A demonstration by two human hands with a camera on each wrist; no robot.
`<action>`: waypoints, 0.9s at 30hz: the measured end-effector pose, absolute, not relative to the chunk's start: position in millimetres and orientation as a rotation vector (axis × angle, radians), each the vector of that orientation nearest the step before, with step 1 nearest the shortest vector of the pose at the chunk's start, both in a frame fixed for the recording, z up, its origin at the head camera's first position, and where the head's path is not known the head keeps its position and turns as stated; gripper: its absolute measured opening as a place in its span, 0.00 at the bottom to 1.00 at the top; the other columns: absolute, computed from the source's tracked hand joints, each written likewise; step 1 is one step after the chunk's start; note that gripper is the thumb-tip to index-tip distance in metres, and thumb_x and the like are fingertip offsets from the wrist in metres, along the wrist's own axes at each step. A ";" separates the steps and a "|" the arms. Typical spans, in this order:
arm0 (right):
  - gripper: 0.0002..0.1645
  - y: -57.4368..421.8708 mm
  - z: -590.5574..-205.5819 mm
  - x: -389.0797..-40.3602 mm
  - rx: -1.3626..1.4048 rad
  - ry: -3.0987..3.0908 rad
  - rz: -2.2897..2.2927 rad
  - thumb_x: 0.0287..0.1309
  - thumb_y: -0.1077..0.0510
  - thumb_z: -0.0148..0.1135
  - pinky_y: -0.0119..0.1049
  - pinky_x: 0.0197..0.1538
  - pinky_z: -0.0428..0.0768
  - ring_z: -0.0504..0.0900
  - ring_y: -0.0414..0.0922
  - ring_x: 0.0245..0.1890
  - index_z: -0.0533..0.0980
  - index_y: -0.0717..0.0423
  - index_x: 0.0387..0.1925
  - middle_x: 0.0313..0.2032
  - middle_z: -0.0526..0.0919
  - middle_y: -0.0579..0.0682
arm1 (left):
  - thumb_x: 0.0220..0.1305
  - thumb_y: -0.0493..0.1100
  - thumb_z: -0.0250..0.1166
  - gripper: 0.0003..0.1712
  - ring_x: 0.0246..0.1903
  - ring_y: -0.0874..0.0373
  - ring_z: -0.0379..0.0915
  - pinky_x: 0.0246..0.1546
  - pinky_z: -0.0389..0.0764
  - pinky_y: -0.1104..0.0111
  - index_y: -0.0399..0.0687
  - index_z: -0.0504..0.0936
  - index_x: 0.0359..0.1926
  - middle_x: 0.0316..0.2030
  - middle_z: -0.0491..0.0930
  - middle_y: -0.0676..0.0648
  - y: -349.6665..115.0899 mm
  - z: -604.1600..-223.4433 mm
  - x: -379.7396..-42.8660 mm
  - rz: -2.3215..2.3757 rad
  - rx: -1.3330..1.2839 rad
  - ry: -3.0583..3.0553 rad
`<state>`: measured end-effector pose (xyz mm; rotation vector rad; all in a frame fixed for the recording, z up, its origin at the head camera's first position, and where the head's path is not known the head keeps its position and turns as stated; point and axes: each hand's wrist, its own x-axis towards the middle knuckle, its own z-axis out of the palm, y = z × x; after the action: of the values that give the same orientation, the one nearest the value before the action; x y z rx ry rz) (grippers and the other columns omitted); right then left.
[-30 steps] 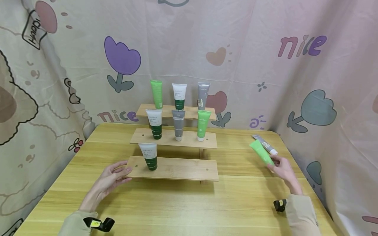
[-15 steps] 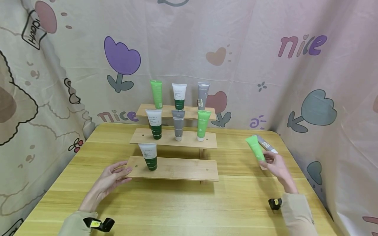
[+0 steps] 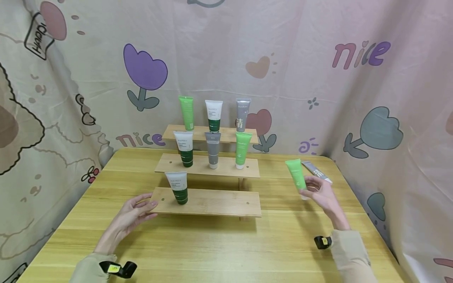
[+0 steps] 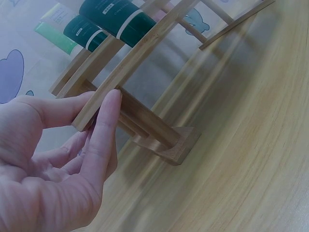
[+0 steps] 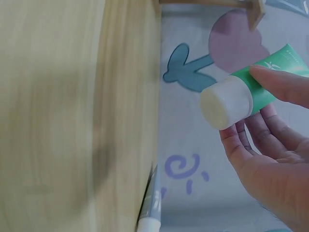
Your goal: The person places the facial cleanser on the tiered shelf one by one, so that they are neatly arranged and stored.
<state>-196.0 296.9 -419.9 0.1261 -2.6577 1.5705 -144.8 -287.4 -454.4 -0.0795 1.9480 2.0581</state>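
My left hand pinches the left end of the lowest shelf of a three-tier wooden stand; thumb above and fingers below show in the left wrist view. A white and dark green tube stands on that shelf near the hand. Over the table at the right, my right hand grips a green tube with a white cap pointing down. The right wrist view shows this tube lifted off the table. A grey tube lies on the table just behind the right hand.
The middle shelf carries a white-green tube, a grey tube and a green tube. On the top shelf stand a green tube, a white-green tube and a grey tube. A patterned curtain hangs behind.
My right hand has moved left with the green tube, which is now more upright and farther from the lying grey tube. The left hand stays on the shelf's end.
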 end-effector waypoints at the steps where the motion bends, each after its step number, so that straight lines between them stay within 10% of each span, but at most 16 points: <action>1: 0.30 294.6 -418.6 -195.8 0.139 -2.651 1.584 0.55 0.69 0.68 0.14 0.51 0.79 0.77 0.26 0.43 0.70 0.75 0.59 0.52 0.79 0.66 | 0.74 0.39 0.60 0.46 0.44 0.66 0.81 0.52 0.88 0.70 0.27 0.40 0.77 0.52 0.72 0.51 -287.4 -454.4 -144.7 2.056 -0.083 1.951; 27: 0.31 233.6 -407.7 -194.0 0.341 -2.573 1.750 0.49 0.71 0.73 0.19 0.53 0.81 0.81 0.37 0.44 0.75 0.73 0.57 0.46 0.81 0.66 | 0.74 0.39 0.60 0.46 0.43 0.64 0.80 0.52 0.88 0.71 0.28 0.40 0.77 0.51 0.72 0.52 -287.2 -454.3 -144.5 2.049 -0.092 1.957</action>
<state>-194.0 233.6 -407.7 0.3406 -2.5729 1.7498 -144.5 -287.2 -454.3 -0.0917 1.9567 2.0490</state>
